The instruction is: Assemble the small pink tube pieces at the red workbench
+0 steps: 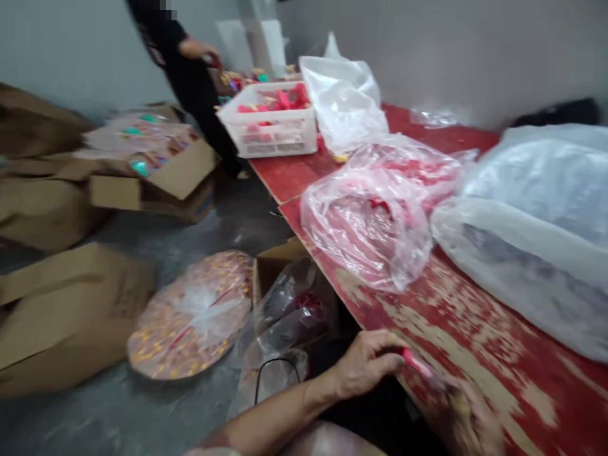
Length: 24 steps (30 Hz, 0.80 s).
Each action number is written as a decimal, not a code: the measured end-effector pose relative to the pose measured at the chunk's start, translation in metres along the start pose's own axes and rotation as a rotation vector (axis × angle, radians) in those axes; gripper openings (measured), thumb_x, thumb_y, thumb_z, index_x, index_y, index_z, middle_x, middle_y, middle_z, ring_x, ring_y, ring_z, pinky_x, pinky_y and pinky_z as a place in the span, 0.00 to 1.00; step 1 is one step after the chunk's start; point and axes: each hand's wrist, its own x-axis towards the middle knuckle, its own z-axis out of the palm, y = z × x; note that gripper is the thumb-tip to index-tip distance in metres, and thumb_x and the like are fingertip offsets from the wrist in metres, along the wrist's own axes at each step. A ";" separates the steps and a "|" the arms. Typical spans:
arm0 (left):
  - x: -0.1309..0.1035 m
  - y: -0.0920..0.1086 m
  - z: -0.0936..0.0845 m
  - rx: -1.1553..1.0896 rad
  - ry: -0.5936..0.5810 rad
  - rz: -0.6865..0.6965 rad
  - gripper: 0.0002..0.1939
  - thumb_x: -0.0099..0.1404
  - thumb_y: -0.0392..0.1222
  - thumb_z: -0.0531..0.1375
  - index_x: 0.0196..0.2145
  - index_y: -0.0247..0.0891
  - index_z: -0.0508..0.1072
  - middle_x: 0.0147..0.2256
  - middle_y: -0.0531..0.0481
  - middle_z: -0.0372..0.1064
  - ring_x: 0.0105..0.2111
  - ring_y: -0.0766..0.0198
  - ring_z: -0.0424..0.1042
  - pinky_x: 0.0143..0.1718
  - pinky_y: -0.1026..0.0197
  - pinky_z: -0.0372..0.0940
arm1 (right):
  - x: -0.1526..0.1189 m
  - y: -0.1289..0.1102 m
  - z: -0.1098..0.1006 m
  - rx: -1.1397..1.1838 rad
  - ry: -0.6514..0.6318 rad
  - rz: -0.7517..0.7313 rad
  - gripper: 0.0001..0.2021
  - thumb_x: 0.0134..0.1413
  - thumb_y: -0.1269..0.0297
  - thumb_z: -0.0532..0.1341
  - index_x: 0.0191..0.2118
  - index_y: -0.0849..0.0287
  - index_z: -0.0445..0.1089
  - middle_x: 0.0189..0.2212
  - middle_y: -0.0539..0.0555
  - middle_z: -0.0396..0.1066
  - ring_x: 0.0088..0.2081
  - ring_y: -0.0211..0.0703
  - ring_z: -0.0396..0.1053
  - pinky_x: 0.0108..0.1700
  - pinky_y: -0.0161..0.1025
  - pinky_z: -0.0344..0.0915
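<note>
Over the near edge of the red table, my left hand (368,364) is closed, thumb and fingers pinching the bright pink end of a small slim item (418,365). The item runs from there toward my right hand (475,421), which is curled around its darker other end. Blur hides what kind of item it is. A clear plastic bag (365,228) lies beyond my hands, with its mouth open and red-pink pieces inside toward the back.
The worn red table (475,335) also carries large white bags (536,209) and a white crate (278,136) of red pieces. Cardboard boxes (76,310) and a round, bulging clear bag (194,316) lie on the floor at left. A person in dark clothes (190,76) stands at the far end.
</note>
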 end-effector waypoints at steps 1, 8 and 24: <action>0.001 0.001 -0.001 0.049 -0.011 0.015 0.14 0.61 0.46 0.60 0.39 0.35 0.78 0.32 0.49 0.69 0.29 0.68 0.66 0.32 0.67 0.64 | -0.001 -0.006 -0.001 0.031 -0.017 0.022 0.23 0.54 0.39 0.51 0.30 0.54 0.70 0.23 0.53 0.71 0.26 0.47 0.69 0.29 0.41 0.68; 0.007 0.005 0.000 0.185 -0.040 0.004 0.14 0.64 0.49 0.58 0.38 0.36 0.77 0.28 0.51 0.66 0.28 0.68 0.66 0.33 0.66 0.62 | 0.004 -0.024 -0.002 0.057 -0.083 -0.039 0.20 0.54 0.44 0.56 0.43 0.55 0.69 0.38 0.54 0.75 0.38 0.46 0.73 0.36 0.38 0.70; 0.022 -0.003 0.008 -0.303 -0.053 -0.212 0.25 0.64 0.58 0.55 0.46 0.34 0.73 0.34 0.46 0.70 0.32 0.66 0.68 0.36 0.64 0.63 | 0.001 -0.027 -0.010 0.110 -0.066 -0.163 0.13 0.59 0.52 0.54 0.40 0.55 0.68 0.33 0.51 0.73 0.32 0.40 0.71 0.29 0.32 0.66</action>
